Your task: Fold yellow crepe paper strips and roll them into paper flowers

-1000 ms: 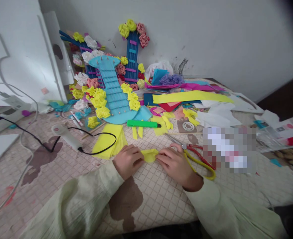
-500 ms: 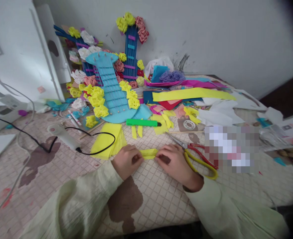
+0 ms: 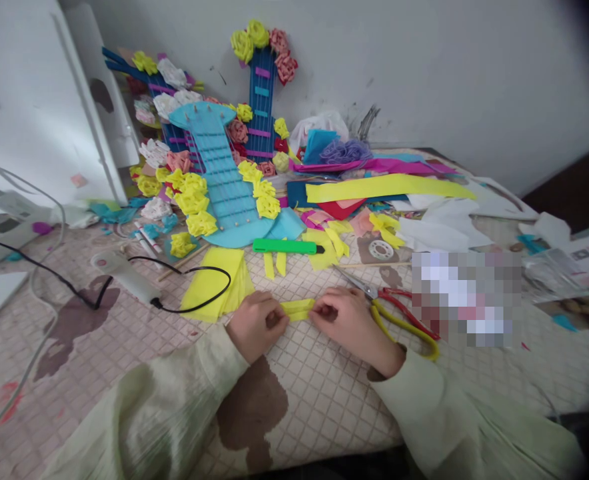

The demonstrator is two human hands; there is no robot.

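A folded yellow crepe paper strip (image 3: pixel 298 309) lies between my hands, close to the tabletop. My left hand (image 3: pixel 258 325) pinches its left end with fingertips pressed together. At the opposite end, my right hand (image 3: pixel 350 325) is closed on the strip in the same way. A stack of yellow paper sheets (image 3: pixel 219 283) rests just beyond my left hand. Red-and-yellow-handled scissors (image 3: pixel 399 313) lie open beside my right hand, blades pointing away to the left. The green utility knife (image 3: pixel 288 247) is behind the strip, with two short yellow paper pieces (image 3: pixel 275 265) under its edge.
A white glue gun (image 3: pixel 124 277) with a black cord lies left of the stack. Farther back stand a light blue paper guitar (image 3: pixel 222 177) and a dark blue guitar (image 3: pixel 261 100) with paper flowers. A long yellow strip (image 3: pixel 389 190) tops a paper pile.
My right fingers have shifted slightly left along the yellow strip. My left hand stays in place, still pinching its end. The view has moved only a little.
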